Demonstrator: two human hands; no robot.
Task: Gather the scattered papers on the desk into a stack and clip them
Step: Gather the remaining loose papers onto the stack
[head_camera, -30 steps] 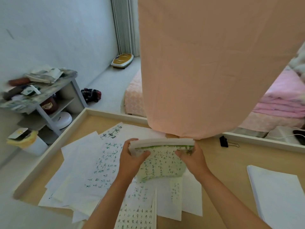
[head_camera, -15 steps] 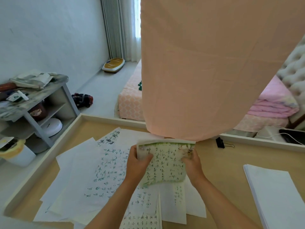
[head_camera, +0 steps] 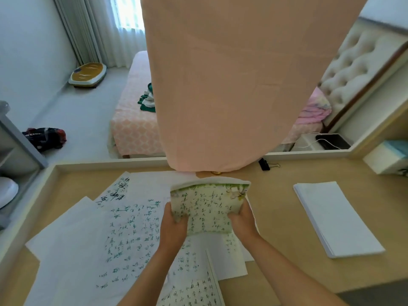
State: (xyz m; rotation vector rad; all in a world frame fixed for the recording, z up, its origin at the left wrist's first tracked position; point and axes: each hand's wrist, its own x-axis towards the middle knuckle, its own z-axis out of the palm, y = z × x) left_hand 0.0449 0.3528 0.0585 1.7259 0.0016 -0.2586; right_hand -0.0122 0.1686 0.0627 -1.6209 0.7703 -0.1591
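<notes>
desk (head_camera: 287,217): matt pale wood | papers (head_camera: 132,228): thin matt paper

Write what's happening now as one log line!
left hand holds paper bundle | right hand holds it too | loose papers on desk | binder clip untouched

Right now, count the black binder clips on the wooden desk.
1: the black binder clip lies at the far edge of the wooden desk, right of the peach cloth. Others may hide under scattered papers.
</notes>
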